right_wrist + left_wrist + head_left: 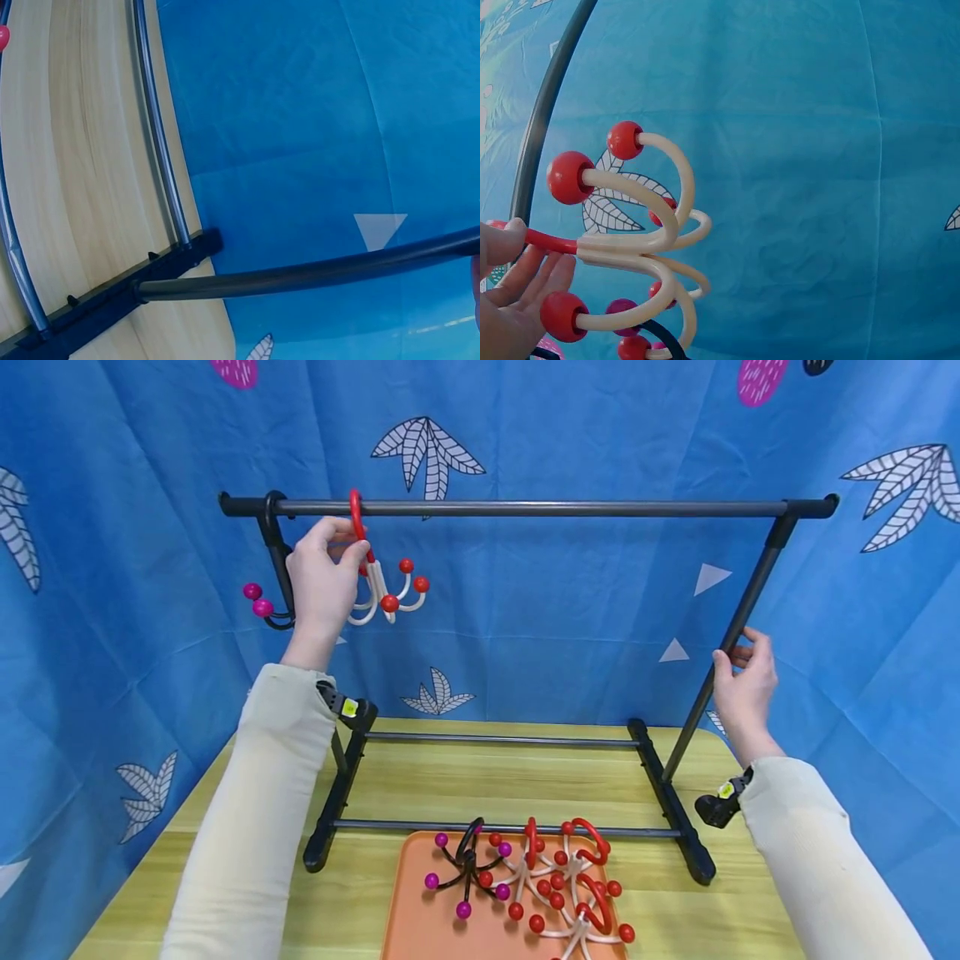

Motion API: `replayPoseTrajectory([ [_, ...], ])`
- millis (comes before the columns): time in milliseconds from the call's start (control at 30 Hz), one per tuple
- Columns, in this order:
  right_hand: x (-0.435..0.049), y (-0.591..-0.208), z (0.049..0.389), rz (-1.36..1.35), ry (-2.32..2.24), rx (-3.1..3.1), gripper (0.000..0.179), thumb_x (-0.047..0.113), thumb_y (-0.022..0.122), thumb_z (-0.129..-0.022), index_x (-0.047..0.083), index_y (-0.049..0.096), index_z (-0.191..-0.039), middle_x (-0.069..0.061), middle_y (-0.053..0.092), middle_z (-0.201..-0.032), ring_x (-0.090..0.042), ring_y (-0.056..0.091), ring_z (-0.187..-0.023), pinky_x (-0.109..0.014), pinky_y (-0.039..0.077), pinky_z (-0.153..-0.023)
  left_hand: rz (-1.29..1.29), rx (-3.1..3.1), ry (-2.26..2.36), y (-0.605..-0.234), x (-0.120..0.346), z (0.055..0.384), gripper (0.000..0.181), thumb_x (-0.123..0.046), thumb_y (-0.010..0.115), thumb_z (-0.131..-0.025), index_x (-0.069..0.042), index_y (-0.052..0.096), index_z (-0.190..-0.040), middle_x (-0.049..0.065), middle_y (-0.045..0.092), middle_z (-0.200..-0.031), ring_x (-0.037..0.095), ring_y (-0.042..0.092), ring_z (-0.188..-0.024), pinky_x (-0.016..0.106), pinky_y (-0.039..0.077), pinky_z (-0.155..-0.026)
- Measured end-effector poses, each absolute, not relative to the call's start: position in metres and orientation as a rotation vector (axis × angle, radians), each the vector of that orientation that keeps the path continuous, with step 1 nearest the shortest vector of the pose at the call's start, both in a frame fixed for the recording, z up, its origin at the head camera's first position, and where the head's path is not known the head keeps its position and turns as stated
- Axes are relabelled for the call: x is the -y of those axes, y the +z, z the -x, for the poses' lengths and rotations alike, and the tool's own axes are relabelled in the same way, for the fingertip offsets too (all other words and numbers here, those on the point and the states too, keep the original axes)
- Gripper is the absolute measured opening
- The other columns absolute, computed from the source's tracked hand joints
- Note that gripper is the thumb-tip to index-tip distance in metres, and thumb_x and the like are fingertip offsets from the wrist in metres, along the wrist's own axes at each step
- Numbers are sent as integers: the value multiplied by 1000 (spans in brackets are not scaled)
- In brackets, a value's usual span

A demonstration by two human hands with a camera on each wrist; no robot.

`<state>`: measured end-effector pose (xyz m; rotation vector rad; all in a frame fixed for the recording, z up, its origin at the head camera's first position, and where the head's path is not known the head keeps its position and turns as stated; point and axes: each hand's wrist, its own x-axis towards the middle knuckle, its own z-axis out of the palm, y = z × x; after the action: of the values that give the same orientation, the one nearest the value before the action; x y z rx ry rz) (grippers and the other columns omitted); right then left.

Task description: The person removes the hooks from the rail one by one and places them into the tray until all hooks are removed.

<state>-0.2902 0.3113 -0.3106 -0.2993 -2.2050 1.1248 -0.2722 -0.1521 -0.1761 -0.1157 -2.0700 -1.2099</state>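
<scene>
My left hand [324, 578] pinches the red hook of a cream multi-arm hanger [380, 593] with red ball tips. That hook loops over the top rail [525, 509] of a dark garment rack, near its left end. In the left wrist view, thumb and fingers hold the red stem while the cream arms [630, 241] spread out. Beside it, a black hanger [272, 527] with magenta balls hangs on the rail, partly behind the hand. My right hand [745, 681] holds the rack's right upright [750, 593], thumb in front and fingers behind; only a sliver of it shows in the right wrist view.
An orange tray [427, 927] on the wooden table [480, 781] carries a black hanger [468, 860] and several cream hangers [577, 868] with red hooks, some overlapping. Two low crossbars [502, 741] join the rack's feet [667, 806]. A blue patterned curtain [555, 635] hangs behind.
</scene>
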Motion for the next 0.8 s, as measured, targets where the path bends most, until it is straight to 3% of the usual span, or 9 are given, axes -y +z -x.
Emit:
replayPoseTrajectory([
  [533, -312, -315, 294, 281, 1150, 2230, 47, 33, 38, -96, 25, 23, -140, -12, 40, -127, -23, 44, -115, -42, 44, -94, 303, 1926, -1292, -177, 140, 273, 27, -21, 59, -88, -9, 61, -112, 3, 64, -110, 10, 61, -99, 25, 49, -86],
  [800, -312, -317, 294, 278, 1144, 2226, 47, 35, 37, -95, 27, 23, -140, -11, 40, -125, -22, 44, -112, -40, 44, -91, 350, 1905, -1326, -175, 124, 239, 25, -13, 58, -88, -1, 60, -111, 11, 64, -108, 15, 60, -98, 27, 50, -86],
])
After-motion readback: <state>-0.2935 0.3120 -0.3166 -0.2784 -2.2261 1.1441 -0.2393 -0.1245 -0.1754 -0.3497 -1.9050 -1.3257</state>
